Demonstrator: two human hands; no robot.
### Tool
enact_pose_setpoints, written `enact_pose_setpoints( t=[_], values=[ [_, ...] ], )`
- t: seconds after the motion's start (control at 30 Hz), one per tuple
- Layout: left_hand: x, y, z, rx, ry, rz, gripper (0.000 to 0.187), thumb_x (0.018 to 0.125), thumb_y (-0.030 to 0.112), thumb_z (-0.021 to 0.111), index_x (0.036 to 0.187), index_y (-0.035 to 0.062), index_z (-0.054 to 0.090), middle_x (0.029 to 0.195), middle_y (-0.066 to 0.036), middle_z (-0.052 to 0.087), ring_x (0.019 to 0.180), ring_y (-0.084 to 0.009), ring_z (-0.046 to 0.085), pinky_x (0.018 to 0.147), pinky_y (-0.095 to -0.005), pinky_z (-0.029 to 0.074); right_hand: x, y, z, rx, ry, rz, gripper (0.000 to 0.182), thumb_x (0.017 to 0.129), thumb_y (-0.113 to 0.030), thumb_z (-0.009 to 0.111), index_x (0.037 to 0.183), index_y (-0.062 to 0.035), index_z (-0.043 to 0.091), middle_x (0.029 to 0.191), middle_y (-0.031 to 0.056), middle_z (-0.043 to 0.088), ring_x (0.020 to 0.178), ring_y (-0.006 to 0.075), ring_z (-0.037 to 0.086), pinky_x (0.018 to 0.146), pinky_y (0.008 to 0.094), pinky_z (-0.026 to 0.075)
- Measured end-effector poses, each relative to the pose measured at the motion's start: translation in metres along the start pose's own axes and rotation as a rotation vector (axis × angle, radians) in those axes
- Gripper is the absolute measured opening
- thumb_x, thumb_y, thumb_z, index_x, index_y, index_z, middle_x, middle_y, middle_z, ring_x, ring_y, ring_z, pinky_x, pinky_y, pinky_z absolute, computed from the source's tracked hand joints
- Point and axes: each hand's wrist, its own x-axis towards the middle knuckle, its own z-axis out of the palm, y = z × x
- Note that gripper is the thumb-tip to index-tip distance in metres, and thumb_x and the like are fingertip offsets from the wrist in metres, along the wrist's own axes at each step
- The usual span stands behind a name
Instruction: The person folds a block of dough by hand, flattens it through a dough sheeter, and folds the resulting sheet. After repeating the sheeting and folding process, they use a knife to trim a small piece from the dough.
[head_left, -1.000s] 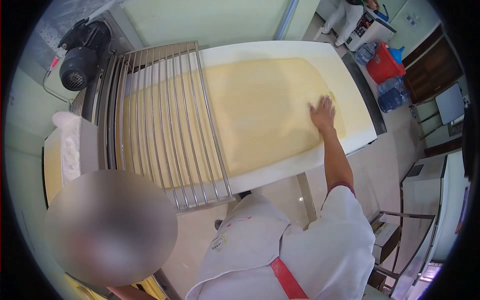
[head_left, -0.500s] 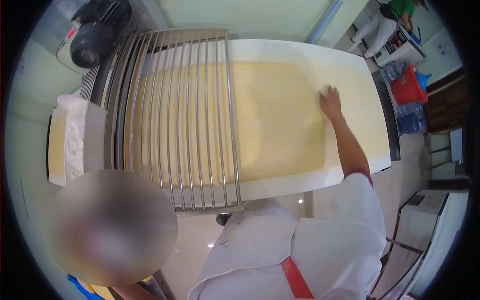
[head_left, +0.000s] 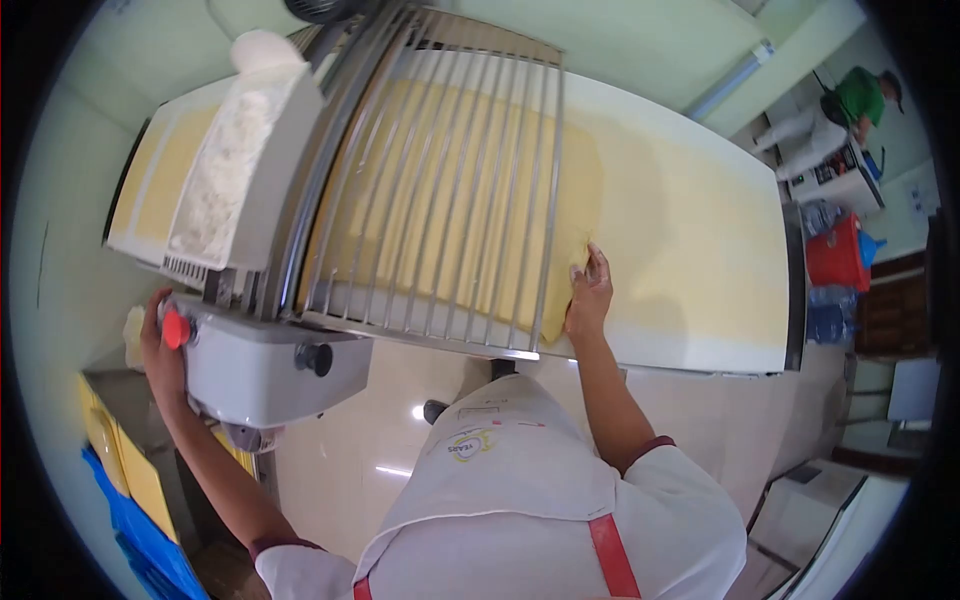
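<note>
The long white desk (head_left: 690, 220) takes up most of what I see from here, stretching away to the right. On its left part lies the yellow dough sheet (head_left: 582, 185), flat, mostly under the metal grille (head_left: 536, 240). As far as it shows, the sheet's long axis follows the desk from left to right; its free edge faces right, just past the last bar, and the bars cross it.

Left of the grille I make out a white tray (head_left: 283, 170), tilted in my view, with white powder (head_left: 225, 165) spread along it. Below that sits a grey housing (head_left: 255, 375). Far right, on the floor, a red bucket (head_left: 836, 255) has a blue item (head_left: 872, 250) at its rim; what else is inside I cannot tell.

My right hand (head_left: 590, 298) is at the sheet's near right edge, fingers partly extended; I cannot tell whether it pinches the dough. My left hand (head_left: 163, 355) rests against the housing's left side, its grip unclear, beside a red knob (head_left: 177, 328).
</note>
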Motion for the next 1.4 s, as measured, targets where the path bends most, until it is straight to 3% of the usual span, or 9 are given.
enact_pose_setpoints(
  t=[0.1, 0.27, 0.5, 0.67, 0.87, 1.1, 1.27, 1.33, 1.4],
  values=[
    [0.0, -0.002, 0.001, -0.004, 0.028, 0.021, 0.035, 0.094, 0.028, 0.054, 0.12, 0.0046, 0.059, 0.101, -0.009, 0.062, 0.097, -0.0159, 0.054, 0.091, -0.0274, 0.04, 0.019, -0.016, 0.003, -1.03, -0.289, -0.483, 0.057, 0.083, 0.003, 0.059, 0.137, -0.0001, 0.04, 0.144, 0.0249, 0.036, 0.135, 0.0377, 0.034, 0.111, 0.0439, 0.03],
    [-0.003, 0.007, 0.002, 0.009, 0.058, -0.027, 0.034, 0.093, 0.028, 0.056, 0.117, 0.0064, 0.061, 0.102, -0.01, 0.064, 0.097, -0.0154, 0.056, 0.09, -0.0283, 0.042, 0.064, -0.021, 0.03, -1.354, -0.837, -0.716, 0.061, 0.092, -0.026, 0.054, 0.144, -0.0038, 0.033, 0.152, 0.0192, 0.027, 0.143, 0.0385, 0.019, 0.115, 0.0502, 0.02],
    [-0.003, 0.013, 0.002, 0.086, 0.091, -0.073, 0.037, 0.092, 0.037, 0.056, 0.114, 0.0082, 0.063, 0.099, -0.01, 0.066, 0.096, -0.0162, 0.058, 0.091, -0.0295, 0.042, 0.073, -0.014, 0.062, -1.33, -1.248, -1.084, 0.066, 0.087, -0.026, 0.057, 0.145, -0.0032, 0.033, 0.151, 0.0161, 0.032, 0.14, 0.035, 0.028, 0.113, 0.0521, 0.021],
    [-0.004, 0.007, 0.001, 0.098, 0.085, -0.106, 0.038, 0.092, 0.04, 0.055, 0.116, 0.0122, 0.062, 0.099, -0.01, 0.066, 0.095, -0.0178, 0.059, 0.091, -0.0304, 0.042, 0.081, -0.02, 0.06, -1.419, -1.16, -0.863, 0.064, 0.083, -0.022, 0.064, 0.141, -0.005, 0.04, 0.15, 0.0184, 0.031, 0.139, 0.037, 0.027, 0.112, 0.0538, 0.022],
    [-0.003, 0.011, 0.0, 0.149, 0.107, -0.168, 0.038, 0.091, 0.044, 0.055, 0.116, 0.0157, 0.063, 0.104, -0.013, 0.067, 0.099, -0.0248, 0.062, 0.091, -0.0334, 0.043, 0.125, -0.047, -0.009, -1.462, -0.356, -0.613, 0.053, 0.087, -0.018, 0.064, 0.134, -0.0016, 0.046, 0.147, 0.0258, 0.031, 0.139, 0.0406, 0.024, 0.114, 0.0496, 0.02],
    [-0.013, 0.003, 0.005, 0.239, 0.244, -0.105, 0.035, 0.091, 0.039, 0.053, 0.12, 0.0229, 0.064, 0.113, -0.017, 0.066, 0.108, -0.0353, 0.061, 0.094, -0.0413, 0.046, -0.022, -0.055, 0.129, -0.812, -0.664, -0.803, 0.045, 0.083, -0.007, 0.065, 0.126, -0.0037, 0.052, 0.139, 0.0227, 0.043, 0.135, 0.0376, 0.035, 0.112, 0.0457, 0.026],
    [-0.062, -0.028, 0.005, -0.109, 0.427, 0.134, 0.049, 0.089, 0.029, 0.06, 0.133, 0.0104, 0.051, 0.133, -0.02, 0.053, 0.126, -0.0353, 0.047, 0.105, -0.0408, 0.036, -0.183, -0.027, 0.222, -0.339, -1.176, -0.483, 0.043, 0.093, -0.016, 0.058, 0.13, 0.0024, 0.048, 0.129, 0.0207, 0.052, 0.124, 0.032, 0.048, 0.105, 0.0387, 0.036],
    [-0.106, -0.077, 0.004, -0.244, 0.485, 0.088, 0.055, 0.09, 0.033, 0.062, 0.135, 0.0055, 0.046, 0.133, -0.02, 0.051, 0.127, -0.0318, 0.045, 0.107, -0.0395, 0.032, -0.207, -0.021, 0.243, -0.354, -0.928, -0.249, 0.043, 0.098, -0.023, 0.052, 0.129, 0.0063, 0.048, 0.124, 0.0165, 0.055, 0.115, 0.0235, 0.052, 0.099, 0.0348, 0.04],
    [-0.157, -0.137, 0.013, -0.515, 0.112, -0.138, 0.056, 0.086, 0.045, 0.066, 0.12, 0.0015, 0.055, 0.115, -0.013, 0.061, 0.111, -0.0221, 0.055, 0.099, -0.0353, 0.04, -0.198, -0.003, 0.253, -0.2, -0.789, -0.109, 0.041, 0.1, -0.028, 0.048, 0.124, 0.0051, 0.054, 0.116, 0.0107, 0.059, 0.103, 0.0157, 0.054, 0.092, 0.0311, 0.043]
  ],
)
